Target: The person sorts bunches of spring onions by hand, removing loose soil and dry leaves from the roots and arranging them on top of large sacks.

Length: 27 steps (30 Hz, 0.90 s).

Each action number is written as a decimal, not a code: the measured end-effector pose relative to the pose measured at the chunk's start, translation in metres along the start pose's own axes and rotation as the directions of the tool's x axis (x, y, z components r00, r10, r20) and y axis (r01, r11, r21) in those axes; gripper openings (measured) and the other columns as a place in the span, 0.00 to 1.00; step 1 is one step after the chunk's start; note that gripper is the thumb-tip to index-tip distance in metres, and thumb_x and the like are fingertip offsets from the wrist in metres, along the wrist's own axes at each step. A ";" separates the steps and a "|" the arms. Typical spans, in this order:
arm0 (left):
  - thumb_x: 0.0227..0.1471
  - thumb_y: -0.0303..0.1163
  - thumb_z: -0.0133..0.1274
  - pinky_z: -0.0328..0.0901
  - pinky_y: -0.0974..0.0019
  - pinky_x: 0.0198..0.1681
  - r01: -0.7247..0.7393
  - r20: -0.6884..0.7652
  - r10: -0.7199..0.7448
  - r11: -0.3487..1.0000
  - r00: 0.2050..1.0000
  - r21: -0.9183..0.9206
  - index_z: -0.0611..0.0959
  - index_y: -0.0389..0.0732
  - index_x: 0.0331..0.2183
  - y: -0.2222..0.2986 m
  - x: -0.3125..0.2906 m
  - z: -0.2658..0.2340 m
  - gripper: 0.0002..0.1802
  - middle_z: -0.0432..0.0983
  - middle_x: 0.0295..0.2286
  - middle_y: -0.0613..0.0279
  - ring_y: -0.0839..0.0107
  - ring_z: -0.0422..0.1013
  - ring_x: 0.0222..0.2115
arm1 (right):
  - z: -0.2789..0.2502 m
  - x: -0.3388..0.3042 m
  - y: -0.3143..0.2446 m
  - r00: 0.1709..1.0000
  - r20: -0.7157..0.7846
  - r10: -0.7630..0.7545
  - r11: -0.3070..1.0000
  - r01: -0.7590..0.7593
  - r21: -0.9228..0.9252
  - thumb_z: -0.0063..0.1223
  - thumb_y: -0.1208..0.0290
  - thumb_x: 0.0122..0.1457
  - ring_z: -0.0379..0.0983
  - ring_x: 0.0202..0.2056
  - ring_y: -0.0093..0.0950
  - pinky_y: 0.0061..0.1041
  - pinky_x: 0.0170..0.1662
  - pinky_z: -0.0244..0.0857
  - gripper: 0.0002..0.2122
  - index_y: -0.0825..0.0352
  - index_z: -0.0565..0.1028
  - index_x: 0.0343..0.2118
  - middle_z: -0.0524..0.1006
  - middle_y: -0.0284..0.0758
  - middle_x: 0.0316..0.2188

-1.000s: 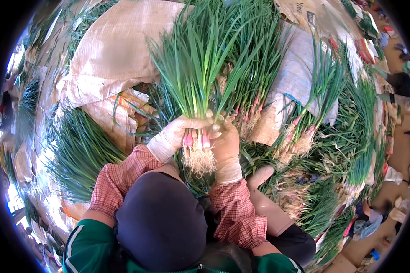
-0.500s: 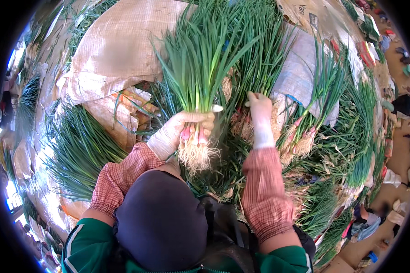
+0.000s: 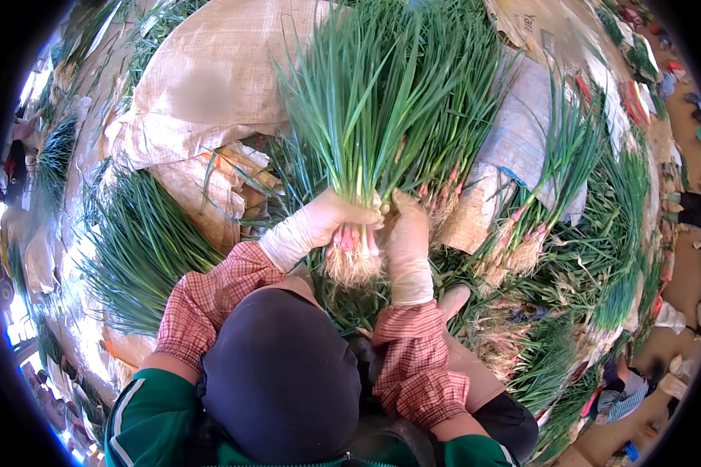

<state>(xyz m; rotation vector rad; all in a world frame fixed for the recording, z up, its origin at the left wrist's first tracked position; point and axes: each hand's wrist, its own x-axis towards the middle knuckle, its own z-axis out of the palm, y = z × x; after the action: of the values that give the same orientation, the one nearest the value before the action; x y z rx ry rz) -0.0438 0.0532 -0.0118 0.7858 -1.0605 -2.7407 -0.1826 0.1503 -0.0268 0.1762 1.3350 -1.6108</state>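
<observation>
A bunch of spring onions [image 3: 358,167], with long green leaves, pink bulbs and pale stringy roots, stands upright in front of me. My left hand [image 3: 327,222], in a pale glove, is wrapped round the stems just above the bulbs. Right beside it, my right hand [image 3: 410,237], gloved too, is closed on spring onion stems at the bunch's right side; its fingertips are partly hidden. More spring onions [image 3: 448,187] lie just beyond the right hand, their pink bulbs toward me.
A large beige woven sack [image 3: 210,86] lies at the far left, above a heap of green leaves [image 3: 144,253]. On the right, a grey-white sack [image 3: 514,117] lies beside a small onion bundle [image 3: 518,241]. Loose greens [image 3: 592,249] spread farther right.
My right hand has come back from the pile on the right to the held bunch, which looks fuller. My left hand has shifted slightly right with the bunch.
</observation>
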 end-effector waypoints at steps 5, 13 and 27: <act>0.51 0.26 0.56 0.72 0.62 0.42 0.014 0.023 -0.009 0.976 1.000 -0.219 0.76 0.35 0.42 -0.002 -0.009 -0.016 0.15 0.77 0.36 0.54 0.63 0.76 0.37 | 0.020 -0.012 0.015 0.960 0.121 0.251 0.887 -0.278 0.368 0.39 0.63 0.67 0.71 0.28 0.23 0.19 0.26 0.66 0.11 0.66 0.69 0.38 0.73 0.31 0.28; 0.48 0.26 0.56 0.65 0.53 0.49 -0.078 0.062 0.140 0.808 0.988 -0.583 0.75 0.39 0.42 -0.005 -0.010 -0.003 0.17 0.75 0.35 0.59 0.63 0.71 0.37 | 0.013 0.000 0.030 0.974 0.227 0.000 0.929 -0.084 0.359 0.40 0.66 0.67 0.68 0.28 0.20 0.17 0.28 0.63 0.10 0.66 0.70 0.42 0.73 0.29 0.31; 0.45 0.31 0.60 0.69 0.54 0.45 -0.069 0.112 0.168 0.802 0.979 -0.593 0.71 0.43 0.40 -0.007 -0.021 -0.020 0.20 0.71 0.33 0.64 0.64 0.69 0.39 | 0.034 -0.030 0.001 0.996 0.030 -0.082 0.977 0.075 0.199 0.40 0.66 0.67 0.67 0.29 0.26 0.26 0.37 0.68 0.09 0.66 0.69 0.35 0.70 0.33 0.28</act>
<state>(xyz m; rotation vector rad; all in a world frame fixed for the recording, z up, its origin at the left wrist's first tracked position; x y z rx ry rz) -0.0150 0.0525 -0.0194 0.3873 -0.2067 -2.7955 -0.1515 0.1402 0.0050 0.2136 1.1640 -1.8051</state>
